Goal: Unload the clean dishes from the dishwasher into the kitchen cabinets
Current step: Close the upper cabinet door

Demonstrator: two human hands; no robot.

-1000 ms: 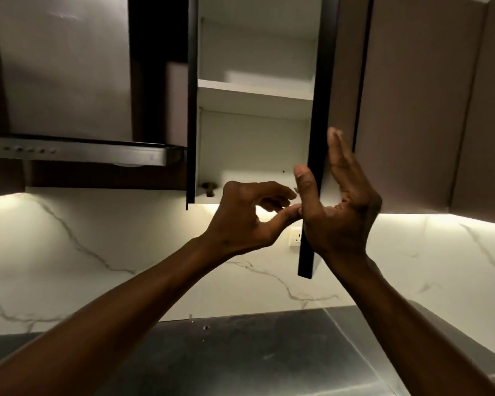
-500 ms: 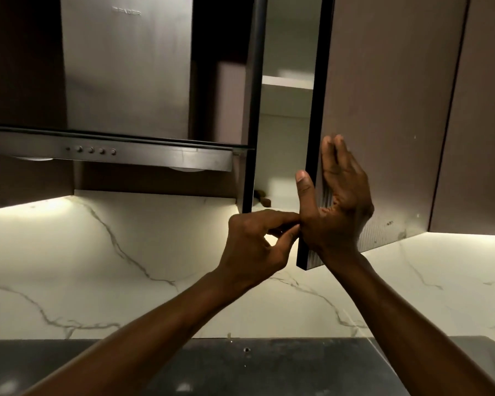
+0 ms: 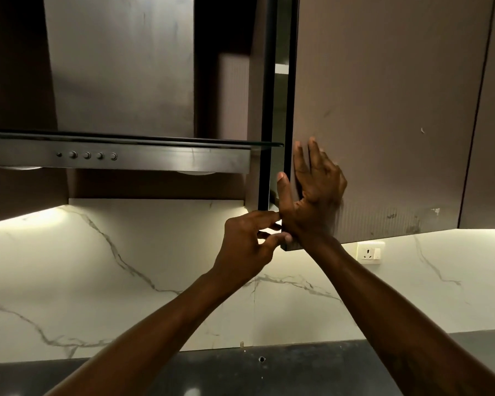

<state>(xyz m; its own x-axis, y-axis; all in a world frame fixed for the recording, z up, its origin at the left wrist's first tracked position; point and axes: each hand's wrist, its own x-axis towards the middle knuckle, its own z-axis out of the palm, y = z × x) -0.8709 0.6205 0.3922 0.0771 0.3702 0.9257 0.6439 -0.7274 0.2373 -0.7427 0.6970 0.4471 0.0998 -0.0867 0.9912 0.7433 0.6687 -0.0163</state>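
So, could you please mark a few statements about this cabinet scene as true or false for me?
1. The cabinet door stands slightly ajar. True.
2. The right hand lies with straight fingers on the door's front. True.
3. The left hand holds a plate. False: it holds no dish; its fingers are at the door's lower corner.
4. The range hood is right of the door. False: it is on the left.
5. A wall socket sits on the backsplash below the cabinet. True.
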